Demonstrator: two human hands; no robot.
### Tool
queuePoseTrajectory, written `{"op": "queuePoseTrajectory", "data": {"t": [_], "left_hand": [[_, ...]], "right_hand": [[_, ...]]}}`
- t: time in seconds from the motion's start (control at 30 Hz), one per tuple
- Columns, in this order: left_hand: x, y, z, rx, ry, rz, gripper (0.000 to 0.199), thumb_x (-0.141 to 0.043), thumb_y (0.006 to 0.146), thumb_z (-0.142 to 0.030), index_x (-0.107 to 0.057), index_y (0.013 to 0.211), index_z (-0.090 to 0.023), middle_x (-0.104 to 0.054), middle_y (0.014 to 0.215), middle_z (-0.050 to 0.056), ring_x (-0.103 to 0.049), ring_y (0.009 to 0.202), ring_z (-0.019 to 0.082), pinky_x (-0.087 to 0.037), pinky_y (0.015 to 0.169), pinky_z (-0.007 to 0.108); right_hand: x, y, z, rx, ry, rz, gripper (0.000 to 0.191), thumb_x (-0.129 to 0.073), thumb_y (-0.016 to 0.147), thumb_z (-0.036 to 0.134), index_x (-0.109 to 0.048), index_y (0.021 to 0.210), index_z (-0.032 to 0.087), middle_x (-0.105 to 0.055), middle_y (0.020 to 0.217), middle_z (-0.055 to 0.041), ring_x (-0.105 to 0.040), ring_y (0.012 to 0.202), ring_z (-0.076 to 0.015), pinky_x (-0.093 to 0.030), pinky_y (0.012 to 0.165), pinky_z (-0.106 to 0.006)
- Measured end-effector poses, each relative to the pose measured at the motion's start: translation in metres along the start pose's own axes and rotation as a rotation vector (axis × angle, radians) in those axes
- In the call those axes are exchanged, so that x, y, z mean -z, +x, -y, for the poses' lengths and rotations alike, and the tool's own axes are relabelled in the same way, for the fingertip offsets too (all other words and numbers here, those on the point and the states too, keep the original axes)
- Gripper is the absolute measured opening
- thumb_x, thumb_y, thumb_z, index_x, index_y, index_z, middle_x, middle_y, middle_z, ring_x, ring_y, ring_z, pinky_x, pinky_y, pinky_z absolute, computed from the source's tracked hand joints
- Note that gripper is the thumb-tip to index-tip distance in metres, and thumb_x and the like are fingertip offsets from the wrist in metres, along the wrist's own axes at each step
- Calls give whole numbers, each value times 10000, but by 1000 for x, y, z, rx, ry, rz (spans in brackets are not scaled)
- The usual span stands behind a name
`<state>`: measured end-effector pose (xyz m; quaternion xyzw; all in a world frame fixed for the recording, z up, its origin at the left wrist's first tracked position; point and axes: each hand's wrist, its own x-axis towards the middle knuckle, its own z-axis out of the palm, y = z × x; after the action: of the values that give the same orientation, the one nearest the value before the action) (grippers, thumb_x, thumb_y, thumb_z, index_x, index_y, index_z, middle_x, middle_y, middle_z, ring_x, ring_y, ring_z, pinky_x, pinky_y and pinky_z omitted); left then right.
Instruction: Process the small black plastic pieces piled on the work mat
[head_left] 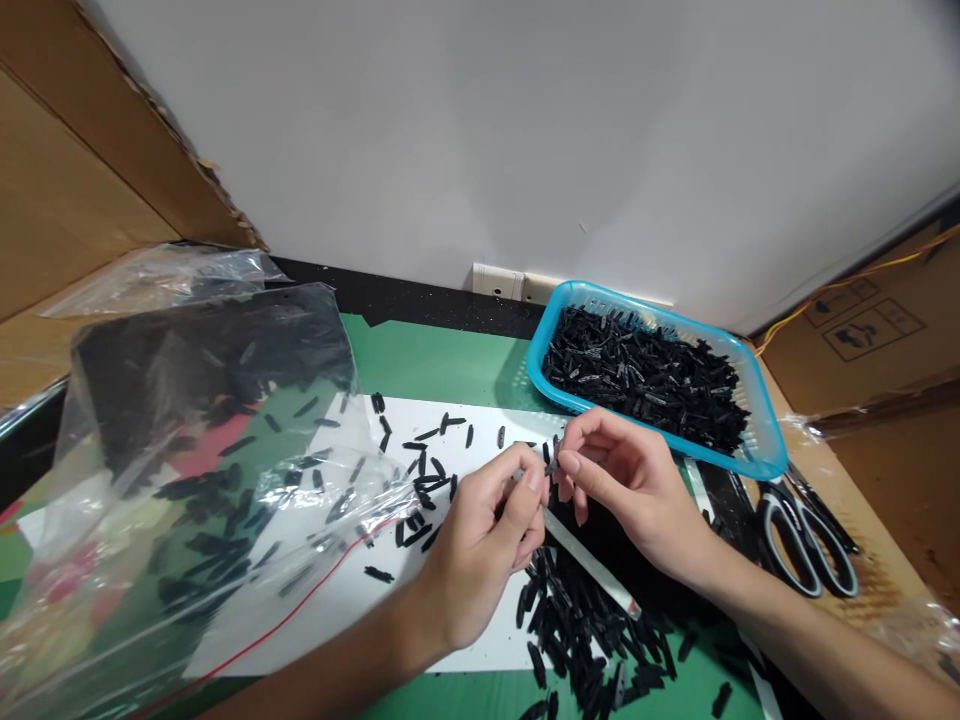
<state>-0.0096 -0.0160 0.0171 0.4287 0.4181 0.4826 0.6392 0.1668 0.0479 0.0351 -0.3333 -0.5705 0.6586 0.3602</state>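
Note:
My left hand [495,535] and my right hand [626,485] meet above the white paper [480,640], both with fingers pinched. Between their fingertips is a small dark piece [553,460], partly hidden by the fingers. A pale flat strip [592,570] extends down and right from beside my left hand; whether that hand grips it is unclear. Below my hands lies a pile of small black pieces [577,620], and more black pieces [427,485] are scattered over the paper to the left.
A blue basket [769,440] full of black pieces stands at the back right. Scissors [799,540] lie right of it. A clear plastic bag [210,480] with black pieces covers the left side. Cardboard boxes [90,150] flank the green surface [435,360].

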Motion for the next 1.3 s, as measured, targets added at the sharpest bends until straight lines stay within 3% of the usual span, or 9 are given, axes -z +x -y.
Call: {"op": "queuePoseTrajectory", "data": {"t": [0.4,0.73,0.87,0.97,1.03,1.13,1.2,1.3], "left_hand": [[2,2,4,-21,100,-18,414,-505,1143,-533,-492,865,-226,-412,583,-104,-286,473,58,-252,453,175],[3,0,6,9,110,-18,422,-505,1134,-557,-465,862,-236,-390,595,-103,-303,503,74,-264,472,187],[2,1,3,9,98,-27,436,-495,1133,-562,-451,845,-238,-392,587,-102,-304,494,74,-256,471,190],[2,1,3,2,88,-22,407,-487,1135,-550,-474,875,-237,-394,577,-105,-305,488,75,-256,473,190],[2,1,4,-1,90,-14,386,-477,1138,-538,-491,898,-235,-391,571,-104,-314,495,83,-261,478,193],[2,0,3,2,103,-8,379,-466,1141,-529,-503,908,-232,-388,565,-100,-324,510,94,-276,485,197],[1,0,1,4,97,-10,382,-455,1142,-532,-507,912,-231,-394,561,-97,-324,511,97,-284,484,197],[-1,1,-2,19,67,-21,387,-423,1145,-547,-518,943,-231,-414,558,-92,-340,504,101,-283,471,192]], "right_hand": [[-2,-2,-1,41,-7,11,187,-837,972,298,-681,958,195,-641,765,28,-587,649,-106,-542,598,-218],[2,-2,3,167,-204,-7,62,-756,978,190,-701,1002,206,-695,875,2,-630,741,-113,-548,695,-230],[7,-2,8,299,-419,17,80,-713,1002,152,-729,1045,217,-756,919,-13,-698,791,-135,-590,746,-260],[14,-4,16,528,-622,36,173,-689,994,72,-741,1064,222,-786,922,-26,-738,794,-158,-600,724,-292],[20,-4,22,700,-731,-38,257,-682,972,21,-744,1094,238,-792,932,-37,-751,801,-184,-613,715,-328],[32,-1,27,826,-867,-332,327,-705,966,22,-761,1137,295,-798,966,-45,-760,861,-233,-635,779,-405],[39,5,28,776,-938,-467,290,-711,994,74,-775,1149,310,-808,1036,-55,-769,962,-264,-636,883,-465],[45,13,26,609,-998,-371,233,-689,1035,157,-791,1198,289,-793,1255,-85,-743,1169,-300,-596,1032,-547]]}}
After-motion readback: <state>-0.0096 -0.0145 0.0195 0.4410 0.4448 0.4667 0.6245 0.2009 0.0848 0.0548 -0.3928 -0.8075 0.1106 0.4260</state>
